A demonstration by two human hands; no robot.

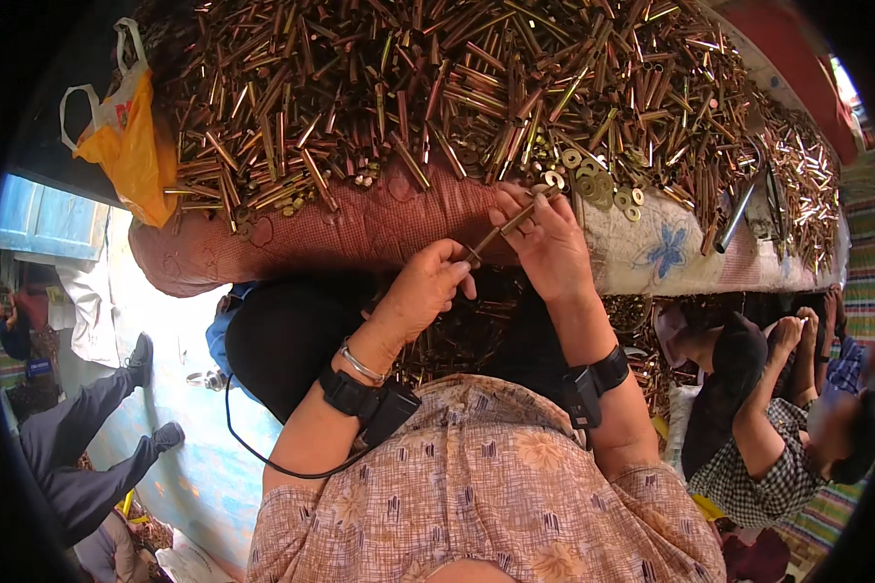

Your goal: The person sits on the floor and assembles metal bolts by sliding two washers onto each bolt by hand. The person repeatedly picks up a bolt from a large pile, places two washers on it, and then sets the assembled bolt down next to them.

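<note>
Your left hand (426,284) is pinched shut on the lower end of a thin brass tube (504,224), and your right hand (546,245) grips its upper end w/ fingers curled, so the tube sits tilted between both hands, just above the edge of the patterned cloth (379,219). Big pile of brass casings (437,87) covers the cloth behind, w/ brass rings (593,180) just beside your right hand. Orange bag (126,136) lies at the pile's left edge; another person in a checked shirt (763,466) sits at lower right.

An orange plastic carrier bag (126,146) with white handles lies at the upper left, slumped against the edge of the heap of brass casings (437,87). Part of its upper face is white with some printing. No signs or screens show.
</note>
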